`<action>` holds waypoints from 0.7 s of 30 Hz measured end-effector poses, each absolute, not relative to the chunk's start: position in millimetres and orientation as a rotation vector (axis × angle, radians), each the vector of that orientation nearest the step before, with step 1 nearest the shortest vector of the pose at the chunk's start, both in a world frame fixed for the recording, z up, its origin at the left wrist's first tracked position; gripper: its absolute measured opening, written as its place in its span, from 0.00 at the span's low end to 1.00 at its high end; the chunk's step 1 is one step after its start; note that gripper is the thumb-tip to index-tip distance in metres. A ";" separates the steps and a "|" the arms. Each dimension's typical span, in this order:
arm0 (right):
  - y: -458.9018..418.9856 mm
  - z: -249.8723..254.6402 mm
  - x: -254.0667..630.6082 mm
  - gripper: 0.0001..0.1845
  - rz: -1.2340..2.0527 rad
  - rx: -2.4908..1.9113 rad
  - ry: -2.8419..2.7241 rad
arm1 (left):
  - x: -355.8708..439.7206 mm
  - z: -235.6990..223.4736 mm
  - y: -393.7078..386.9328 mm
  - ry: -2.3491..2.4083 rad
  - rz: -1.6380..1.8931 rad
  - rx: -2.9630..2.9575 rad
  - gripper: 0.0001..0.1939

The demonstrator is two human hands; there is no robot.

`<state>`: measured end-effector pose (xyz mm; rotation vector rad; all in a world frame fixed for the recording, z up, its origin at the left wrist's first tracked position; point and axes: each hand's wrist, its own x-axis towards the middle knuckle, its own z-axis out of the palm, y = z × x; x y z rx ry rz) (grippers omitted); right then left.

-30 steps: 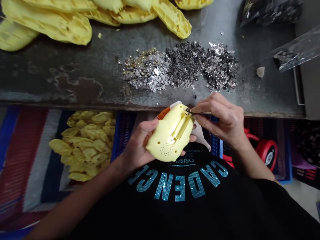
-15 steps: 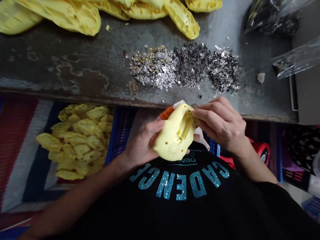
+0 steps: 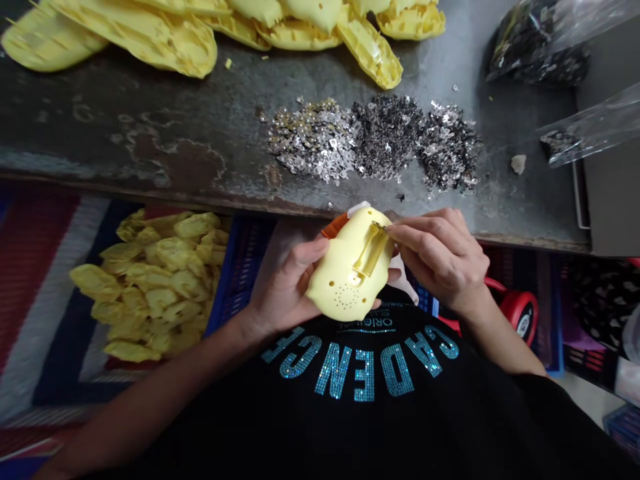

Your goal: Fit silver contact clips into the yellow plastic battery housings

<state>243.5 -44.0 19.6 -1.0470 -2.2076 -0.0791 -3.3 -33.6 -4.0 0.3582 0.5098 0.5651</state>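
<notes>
- The left hand (image 3: 293,283) is wrapped around a yellow plastic toy shell (image 3: 345,297), with the thumb on one side and fingertips showing on the other.
- The shell is in front of the person's tummy, just below the edge of the gray metal table (image 3: 65,127).
- It is tilted, and its long battery slot (image 3: 369,255) faces up. Small round holes make a ring near its bottom end.
- The right hand (image 3: 443,257) has its fingertips at the top end of the slot, by a small dark metal piece (image 3: 379,227). I cannot tell if they pinch it.
- The two hands are apart, one on each side of the shell.
- An orange part (image 3: 334,227) peeks out beside the shell.
- Three heaps of little metal pieces sit side by side on the table: a silvery one (image 3: 317,147), a dark one (image 3: 387,137) and a mixed one (image 3: 450,150).
- More yellow shells (image 3: 300,33) lie behind them.
- Lots of yellow plastic parts (image 3: 163,280) are piled down on the left, near a blue basket (image 3: 243,267).
</notes>
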 end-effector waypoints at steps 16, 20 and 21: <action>-20.3 34.8 248.4 0.13 0.678 -1.116 -2.032 | -2.4 -1.6 -38.6 0.482 0.642 0.406 0.37; -13.6 36.9 249.2 0.12 0.817 -1.114 -2.099 | 0.2 4.2 -43.9 0.597 0.753 0.586 0.38; -14.2 35.3 248.1 0.11 0.781 -1.097 -2.092 | -0.9 4.9 -45.6 0.615 0.767 0.646 0.37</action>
